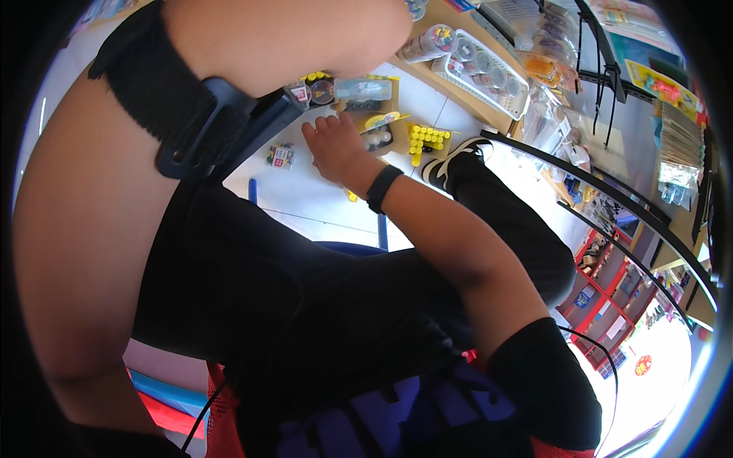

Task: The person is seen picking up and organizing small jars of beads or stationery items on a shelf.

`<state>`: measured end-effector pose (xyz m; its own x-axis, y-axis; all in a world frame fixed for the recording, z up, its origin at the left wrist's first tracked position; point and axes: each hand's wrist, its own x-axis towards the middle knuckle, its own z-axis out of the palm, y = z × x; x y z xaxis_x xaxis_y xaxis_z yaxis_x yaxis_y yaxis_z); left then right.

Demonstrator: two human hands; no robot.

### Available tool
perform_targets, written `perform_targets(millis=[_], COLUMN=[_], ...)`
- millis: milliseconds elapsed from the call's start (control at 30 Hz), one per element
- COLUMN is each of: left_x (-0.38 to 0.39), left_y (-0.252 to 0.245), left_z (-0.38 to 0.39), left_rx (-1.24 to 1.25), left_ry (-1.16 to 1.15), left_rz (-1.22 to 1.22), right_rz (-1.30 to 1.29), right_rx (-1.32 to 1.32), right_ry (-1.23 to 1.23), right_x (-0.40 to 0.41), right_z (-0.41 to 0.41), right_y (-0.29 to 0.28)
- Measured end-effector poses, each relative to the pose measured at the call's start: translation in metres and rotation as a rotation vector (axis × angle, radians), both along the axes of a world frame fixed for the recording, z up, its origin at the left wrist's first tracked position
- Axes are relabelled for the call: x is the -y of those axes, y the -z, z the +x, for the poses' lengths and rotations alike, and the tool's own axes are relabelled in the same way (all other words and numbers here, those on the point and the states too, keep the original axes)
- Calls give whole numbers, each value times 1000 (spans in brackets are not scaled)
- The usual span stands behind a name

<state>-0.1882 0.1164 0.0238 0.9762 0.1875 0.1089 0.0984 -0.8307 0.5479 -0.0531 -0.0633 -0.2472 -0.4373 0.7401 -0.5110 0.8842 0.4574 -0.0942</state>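
Note:
My right hand [335, 149], with a black band at the wrist, reaches over the pale floor with its fingers bent. Its palm side is hidden. The hand is beside an open display box [378, 134] of round white-topped items. A clear pack of small colourful pieces [280, 156] lies left of it. To the right stands a box of yellow-capped items [426, 140]. Beyond are a clear plastic case [363, 89] and a round clear tub [322, 91]. Large and close at the top, my left hand [309, 40] shows only in part, past a black buckled strap [189, 126]; its fingers are hidden.
A wooden shelf [421, 66] at upper right holds a white plastic basket [504, 109] of clear tubs and another clear tub [429, 44]. Curved black rails [607, 180] and hanging packets are on the right. A blue stool edge [349, 247] and my shoe [444, 166] are nearby.

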Motion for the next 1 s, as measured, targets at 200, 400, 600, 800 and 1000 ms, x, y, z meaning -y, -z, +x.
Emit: perform_targets(millis=[200, 400, 600, 800, 1000], left_x=[-5, 10, 4, 2, -6], left_y=[-22, -29, -25, -25, -10], left_z=[-2, -13, -10, -14, -28], left_rx=[-518, -372, -354, -379, -72], left_ry=[-144, -223, -206, -220, -161], left_rz=[77, 317, 331, 232, 196], right_rz=[109, 1, 34, 87, 41], right_rx=[65, 86, 57, 43, 34], right_ry=[29, -41, 20, 57, 48], right_x=[15, 14, 15, 21, 18], right_z=[12, 12, 16, 17, 20], right_y=[28, 27, 37, 49, 48])
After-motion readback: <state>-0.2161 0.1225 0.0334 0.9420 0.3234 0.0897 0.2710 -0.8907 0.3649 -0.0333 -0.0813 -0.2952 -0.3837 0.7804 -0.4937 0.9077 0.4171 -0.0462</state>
